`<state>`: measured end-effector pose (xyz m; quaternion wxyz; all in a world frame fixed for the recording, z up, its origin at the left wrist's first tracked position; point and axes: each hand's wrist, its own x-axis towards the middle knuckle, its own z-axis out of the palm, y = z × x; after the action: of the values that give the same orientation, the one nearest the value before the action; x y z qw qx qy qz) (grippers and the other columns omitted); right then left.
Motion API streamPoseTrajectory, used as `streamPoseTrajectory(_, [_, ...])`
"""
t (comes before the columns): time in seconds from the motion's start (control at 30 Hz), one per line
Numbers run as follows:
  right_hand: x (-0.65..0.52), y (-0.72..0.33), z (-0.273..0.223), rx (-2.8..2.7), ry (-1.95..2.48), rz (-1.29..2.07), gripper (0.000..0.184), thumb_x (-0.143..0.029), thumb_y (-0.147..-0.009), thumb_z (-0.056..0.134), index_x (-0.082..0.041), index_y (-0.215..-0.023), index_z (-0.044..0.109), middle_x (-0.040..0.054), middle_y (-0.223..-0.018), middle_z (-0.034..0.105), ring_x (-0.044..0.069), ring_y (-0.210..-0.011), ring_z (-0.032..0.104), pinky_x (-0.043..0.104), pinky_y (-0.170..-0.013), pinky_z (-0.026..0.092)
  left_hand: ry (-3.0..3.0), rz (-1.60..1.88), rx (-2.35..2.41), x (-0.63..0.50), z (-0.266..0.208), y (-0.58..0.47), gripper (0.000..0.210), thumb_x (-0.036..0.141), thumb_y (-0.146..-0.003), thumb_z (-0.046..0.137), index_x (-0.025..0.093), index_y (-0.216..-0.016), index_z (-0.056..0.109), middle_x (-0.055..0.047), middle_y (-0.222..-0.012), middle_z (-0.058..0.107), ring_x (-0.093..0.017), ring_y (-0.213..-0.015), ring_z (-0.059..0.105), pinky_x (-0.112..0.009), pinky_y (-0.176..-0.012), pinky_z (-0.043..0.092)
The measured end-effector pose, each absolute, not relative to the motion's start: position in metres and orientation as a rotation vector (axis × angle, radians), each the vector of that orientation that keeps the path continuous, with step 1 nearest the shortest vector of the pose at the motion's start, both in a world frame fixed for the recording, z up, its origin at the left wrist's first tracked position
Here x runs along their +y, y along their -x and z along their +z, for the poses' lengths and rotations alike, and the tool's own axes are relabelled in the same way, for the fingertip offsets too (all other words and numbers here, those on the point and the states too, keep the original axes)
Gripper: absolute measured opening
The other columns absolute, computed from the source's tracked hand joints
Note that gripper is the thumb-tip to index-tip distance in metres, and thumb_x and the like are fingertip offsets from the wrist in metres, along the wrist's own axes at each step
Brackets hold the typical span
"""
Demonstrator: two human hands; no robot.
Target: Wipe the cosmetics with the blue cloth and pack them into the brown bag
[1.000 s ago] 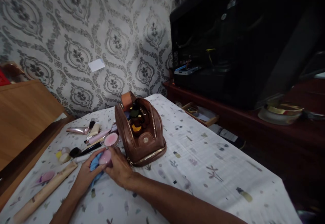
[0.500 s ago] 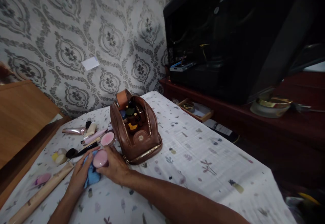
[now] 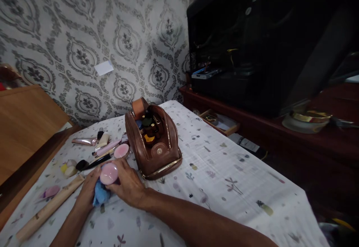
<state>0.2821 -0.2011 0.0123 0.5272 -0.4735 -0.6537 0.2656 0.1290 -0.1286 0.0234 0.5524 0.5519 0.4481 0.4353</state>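
Note:
In the head view, my right hand is closed round a small round jar with a pink lid, lid toward me. My left hand is closed on a crumpled blue cloth, pressed against the jar's left side; some of its fingertips are hidden behind the jar. Just beyond lies a second round pink container. A brown zip bag stands open to the right of my hands, with several small bottles inside. Black-handled brushes lie behind my left hand.
Cosmetic tubes, a cream bottle, small sponges, a pink item and a long wooden stick lie on the printed cloth. A dark television stands at right, above an open drawer.
The view has shifted slightly. Both hands stay at the jar, which has turned a little, and my left fingers have slid further behind it. The blue cloth now hangs lower, beneath the jar.

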Motion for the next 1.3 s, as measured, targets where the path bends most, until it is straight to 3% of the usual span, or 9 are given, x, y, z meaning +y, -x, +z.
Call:
streamPoseTrajectory(0.33, [-0.201, -0.282, 0.015, -1.593, 1.265, 0.597, 0.054, -0.026, -0.079, 0.072, -0.020, -0.126, 0.047, 0.0110, -0.123, 0.056, 0.028, -0.103, 0.063, 0.042, -0.086, 0.053, -1.483, 1.084, 1.250, -0.137, 0.033, -0.137, 0.064, 0.075, -0.052, 0.074, 0.015, -0.075, 0.073, -0.007, -0.070, 0.075, -0.028, -0.075, 0.069, -0.030, -0.060, 0.053])
streamPoseTrajectory(0.53, [-0.203, -0.283, 0.023, -1.507, 1.231, 0.616, 0.054, -0.025, -0.077, 0.072, -0.024, -0.125, 0.047, 0.0078, -0.123, 0.056, 0.026, -0.106, 0.061, 0.041, -0.089, 0.051, -1.502, 1.032, 1.284, -0.141, 0.037, -0.142, 0.058, 0.074, -0.062, 0.067, 0.016, -0.065, 0.069, -0.006, -0.064, 0.073, -0.027, -0.069, 0.067, -0.030, -0.051, 0.050])
streamPoseTrajectory(0.8, [-0.205, -0.287, 0.050, -1.357, 1.117, 0.576, 0.051, -0.020, -0.073, 0.076, -0.021, -0.119, 0.053, 0.0067, -0.117, 0.058, 0.024, -0.111, 0.057, 0.038, -0.096, 0.048, -1.483, 1.236, 1.174, -0.143, 0.063, -0.161, 0.049, 0.064, -0.055, 0.075, 0.018, -0.070, 0.072, -0.005, -0.075, 0.075, -0.031, -0.091, 0.068, -0.035, -0.076, 0.056])
streamPoseTrajectory(0.93, [-0.208, -0.291, 0.069, -1.425, 1.169, 0.540, 0.056, -0.024, -0.076, 0.074, -0.020, -0.126, 0.049, 0.0092, -0.121, 0.055, 0.025, -0.111, 0.057, 0.040, -0.096, 0.048, -1.411, 1.278, 1.089, -0.144, 0.073, -0.169, 0.049, 0.062, -0.058, 0.075, 0.017, -0.076, 0.072, -0.003, -0.079, 0.076, -0.028, -0.090, 0.068, -0.033, -0.077, 0.057])
streamPoseTrajectory(1.07, [-0.215, -0.302, 0.094, -1.531, 1.261, 0.476, 0.050, -0.025, -0.081, 0.068, -0.022, -0.126, 0.048, 0.0083, -0.120, 0.051, 0.025, -0.103, 0.060, 0.041, -0.091, 0.050, -1.227, 1.267, 0.980, -0.141, 0.075, -0.178, 0.046, 0.053, -0.059, 0.077, 0.016, -0.086, 0.071, -0.001, -0.081, 0.075, -0.023, -0.085, 0.070, -0.029, -0.073, 0.057])
streamPoseTrajectory(1.3, [-0.226, -0.331, 0.125, -1.566, 1.318, 0.343, 0.044, -0.024, -0.081, 0.067, -0.020, -0.122, 0.049, 0.0071, -0.117, 0.051, 0.023, -0.100, 0.059, 0.039, -0.087, 0.051, -1.351, 1.297, 0.872, -0.140, 0.093, -0.209, 0.037, 0.049, -0.065, 0.072, 0.016, -0.081, 0.070, -0.001, -0.077, 0.072, -0.022, -0.083, 0.067, -0.029, -0.073, 0.054])
